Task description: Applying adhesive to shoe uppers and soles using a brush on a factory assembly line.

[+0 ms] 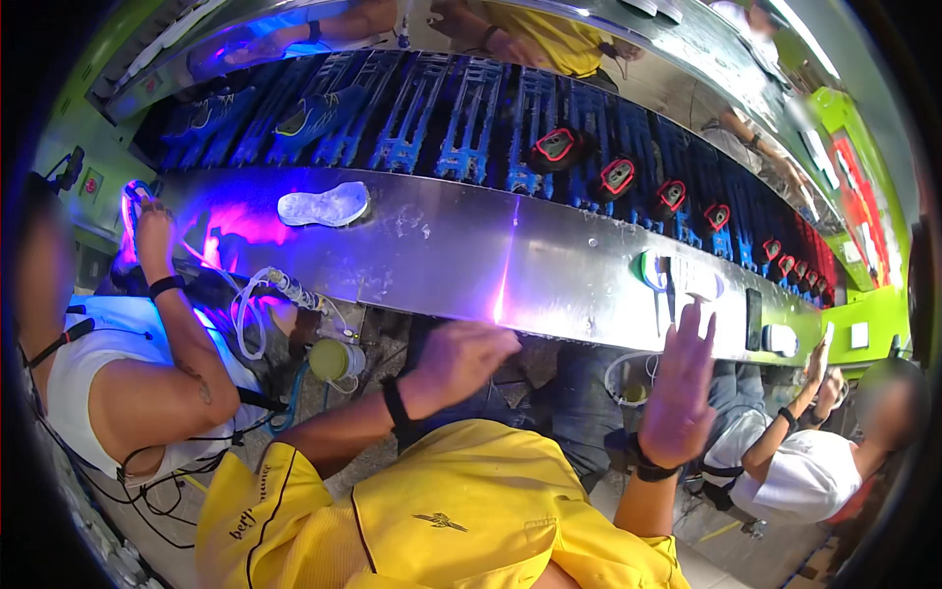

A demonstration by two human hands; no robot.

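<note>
My left hand (463, 365) hovers at the near edge of the metal ledge (442, 250), smeared by motion. Its fingers seem bent, but I cannot make out whether they hold anything. My right hand (679, 388) is raised palm-forward with its fingers stretched out, and nothing shows in it. Just beyond its fingertips lie a pale oblong thing (699, 281), a thin dark-handled tool (671, 294) and a green-and-white rounded item (650, 267). A whitish shoe sole (324, 204) lies farther left on the ledge.
Behind the ledge runs a slatted blue conveyor (471, 118), carrying several dark shoes with red-rimmed openings (618, 177). Co-workers sit at left (137, 383) and right (800, 461). A dark block (754, 319), a white rounded item (780, 341) and a pale green container (332, 360) are nearby.
</note>
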